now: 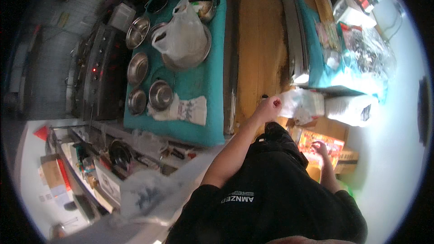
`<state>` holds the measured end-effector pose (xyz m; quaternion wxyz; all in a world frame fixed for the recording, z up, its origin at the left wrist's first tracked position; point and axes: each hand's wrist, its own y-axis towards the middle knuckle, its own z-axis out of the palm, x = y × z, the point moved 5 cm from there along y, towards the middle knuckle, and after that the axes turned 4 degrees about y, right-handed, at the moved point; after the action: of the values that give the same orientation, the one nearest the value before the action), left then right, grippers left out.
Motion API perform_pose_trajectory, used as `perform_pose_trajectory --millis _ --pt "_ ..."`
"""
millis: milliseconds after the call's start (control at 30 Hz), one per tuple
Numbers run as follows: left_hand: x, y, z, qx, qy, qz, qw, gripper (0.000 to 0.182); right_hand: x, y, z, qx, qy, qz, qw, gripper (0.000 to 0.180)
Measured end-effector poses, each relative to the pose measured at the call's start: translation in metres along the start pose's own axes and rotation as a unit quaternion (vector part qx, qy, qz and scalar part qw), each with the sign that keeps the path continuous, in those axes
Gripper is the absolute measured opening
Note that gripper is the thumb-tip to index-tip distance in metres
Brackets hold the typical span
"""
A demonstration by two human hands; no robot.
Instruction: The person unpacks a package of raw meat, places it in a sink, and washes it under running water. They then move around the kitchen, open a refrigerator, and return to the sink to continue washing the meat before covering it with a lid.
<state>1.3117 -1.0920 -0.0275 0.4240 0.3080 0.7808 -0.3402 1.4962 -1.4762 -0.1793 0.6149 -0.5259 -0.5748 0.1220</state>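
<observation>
My left hand is curled in front of me, over the wooden floor. Its fingers lie right beside a crumpled white plastic bag; whether they grip it cannot be made out. A small dark thing shows just past the knuckles, too little of it to name. On my right side, my right hand hangs with fingers loosely bent and a gap between them. Nothing shows in it. Behind that hand is a brightly lit red and yellow printed box; contact between them is unclear.
A teal-covered table on the left carries steel bowls, a cloth and a white plastic bag on a large pan. A dark stove stands beyond. Right: a covered table with plastic bags, and a white package.
</observation>
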Motion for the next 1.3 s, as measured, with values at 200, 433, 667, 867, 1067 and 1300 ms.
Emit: perform_pose_trajectory --millis 200,433,667,867,1067,1300 --pt "0.018 0.130 -0.114 -0.037 -0.034 -0.045 0.998 0.022 0.148 0.133 0.000 0.012 0.014 0.035 0.999 0.014" --pt "0.022 0.248 -0.295 -0.162 -0.087 -0.108 0.977 0.023 0.472 0.270 0.031 0.051 -0.039 -0.201 0.977 0.012" --pt "0.037 0.424 -0.371 -0.159 -0.161 -0.163 0.960 0.023 0.686 0.395 0.066 0.080 -0.029 -0.277 0.957 0.016" --pt "0.002 0.627 -0.428 -0.036 -0.072 -0.123 0.989 0.022 0.701 0.505 0.010 0.050 0.137 -0.054 0.988 0.014" --pt "-0.045 0.770 -0.489 -0.061 -0.073 -0.035 0.995 0.017 0.754 0.560 -0.040 -0.035 0.099 0.014 0.994 0.013" --pt "-0.017 0.939 -0.531 -0.110 -0.072 -0.123 0.984 0.019 0.917 0.717 -0.072 0.001 0.127 -0.021 0.992 0.013"
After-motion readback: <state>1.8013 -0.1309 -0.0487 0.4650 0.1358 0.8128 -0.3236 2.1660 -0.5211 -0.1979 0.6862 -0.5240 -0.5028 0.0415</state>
